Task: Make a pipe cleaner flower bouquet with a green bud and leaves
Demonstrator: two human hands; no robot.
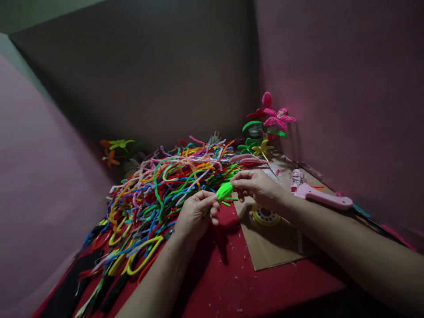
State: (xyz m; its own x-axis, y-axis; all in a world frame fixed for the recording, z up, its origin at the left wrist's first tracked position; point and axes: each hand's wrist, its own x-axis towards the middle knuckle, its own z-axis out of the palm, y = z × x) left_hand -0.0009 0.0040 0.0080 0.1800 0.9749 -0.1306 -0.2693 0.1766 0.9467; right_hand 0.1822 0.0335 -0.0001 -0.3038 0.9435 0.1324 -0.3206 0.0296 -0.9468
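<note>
Between my two hands is a bright green pipe-cleaner flower bud, its fuzzy strands drawn together into an oval. My left hand pinches its lower left end between thumb and fingers. At its upper right tip, my right hand has thumb and forefinger closed on the green strands. Just behind the bud lies a large heap of many-coloured pipe cleaners. Under my right hand, a yellow-rimmed tape spool rests on a sheet of cardboard.
A pink glue gun lies to the right by the wall. Finished pink flowers stand at the back right, orange flowers at the back left. Yellow-handled scissors lie at the left on the red table, which has small scraps on it.
</note>
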